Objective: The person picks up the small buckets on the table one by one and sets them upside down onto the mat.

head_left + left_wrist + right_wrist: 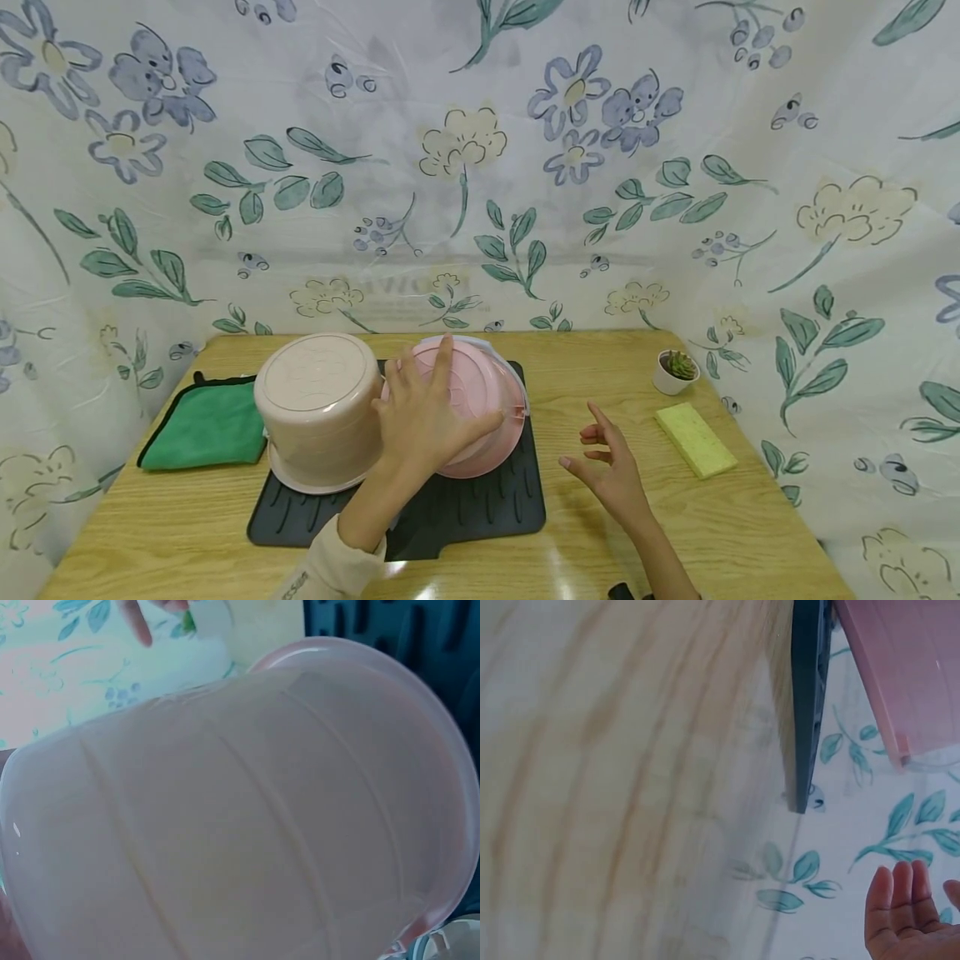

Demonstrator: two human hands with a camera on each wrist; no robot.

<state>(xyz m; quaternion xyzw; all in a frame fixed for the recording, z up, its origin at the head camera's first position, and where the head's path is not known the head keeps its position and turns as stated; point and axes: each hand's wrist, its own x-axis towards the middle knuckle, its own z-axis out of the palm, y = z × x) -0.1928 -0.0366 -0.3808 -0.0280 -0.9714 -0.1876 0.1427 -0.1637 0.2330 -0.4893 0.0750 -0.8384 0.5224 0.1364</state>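
A pink bucket [480, 385] stands upside down over a black ribbed mat [487, 508], its handle at the right side. My left hand [423, 417] grips its base from above with fingers and thumb spread. The bucket's wall [247, 817] fills most of the left wrist view. In the right wrist view, the bucket's rim [874, 697] slants away from the mat. To the left sits a larger, pale pink upturned bucket [318, 375]. My right hand [611, 475] is held right of the mat with loosely bent fingers, holding nothing; those fingers also show in its wrist view.
A green cloth with black edging [206, 425] lies at the left of the wooden table [600, 375]. At the right are a small potted succulent [677, 371] and a yellow sponge [696, 439]. A black object [621, 592] shows at the near edge. Floral curtain [480, 208] surrounds the table.
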